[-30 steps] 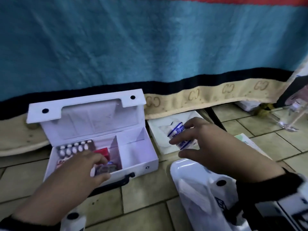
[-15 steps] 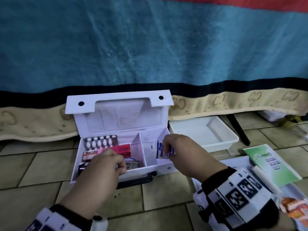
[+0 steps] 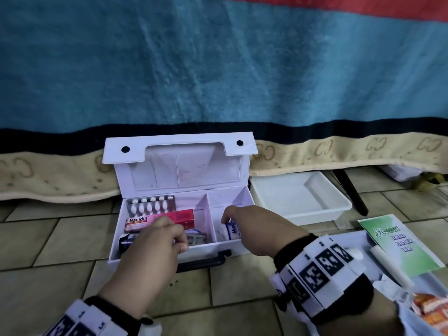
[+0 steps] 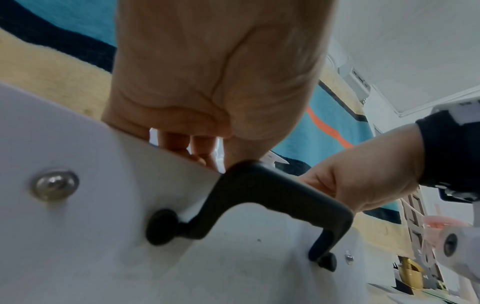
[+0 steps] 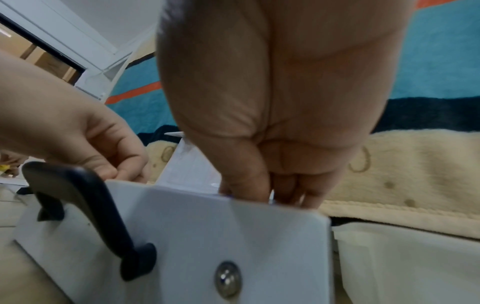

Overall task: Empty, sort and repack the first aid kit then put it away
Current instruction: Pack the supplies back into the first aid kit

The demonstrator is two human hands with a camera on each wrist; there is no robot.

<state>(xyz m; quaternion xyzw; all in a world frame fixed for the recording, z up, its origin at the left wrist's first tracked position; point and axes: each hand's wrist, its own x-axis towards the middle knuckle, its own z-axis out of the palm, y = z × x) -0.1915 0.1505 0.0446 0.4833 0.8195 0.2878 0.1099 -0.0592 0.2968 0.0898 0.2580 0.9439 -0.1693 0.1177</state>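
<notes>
Right hand (image 3: 254,229) pinched round small white blue-lettered bandage roll (image 3: 231,231) inside right compartment of open white plastic first-aid case (image 3: 232,247) on floor; left hand (image 3: 160,241) curled, contents unclear; roll judged light, soft, best gripped at sides.

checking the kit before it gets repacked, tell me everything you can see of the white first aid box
The white first aid box stands open on the tiled floor, its lid upright against the blanket. It looks like rigid plastic, with a black carry handle and metal studs on the front wall. A divider splits it: the left compartment holds a blister pack, a Bacidin box and a dark item; the right compartment holds a white roll. The left hand reaches into the left side, and the right hand grips the roll.
</notes>
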